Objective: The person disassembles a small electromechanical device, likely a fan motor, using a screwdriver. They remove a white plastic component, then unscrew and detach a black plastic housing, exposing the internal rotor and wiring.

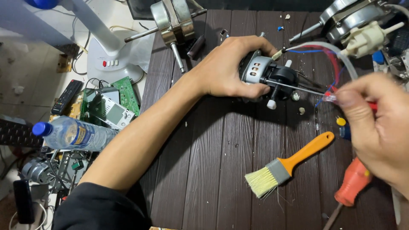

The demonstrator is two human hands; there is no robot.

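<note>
My left hand (pixel 228 68) grips a small fan motor (pixel 266 74) with a silver body and black gearbox, pressing it onto the dark slatted table (pixel 213 162). My right hand (pixel 375 127) holds a screwdriver (pixel 298 87) with a clear red handle; its thin metal shaft reaches left to the black gearbox. Grey, red and blue wires (pixel 328 53) run from the motor to the upper right. A white knob pin sticks out below the gearbox.
A paintbrush with an orange handle (pixel 289 164) lies near the front, an orange-handled tool (pixel 351 183) beside it. Other fan motors (pixel 172 19) (pixel 353 19) sit at the back. Left of the table: a water bottle (pixel 74 134), circuit boards (pixel 113 102), a remote, a white fan base (pixel 113 55).
</note>
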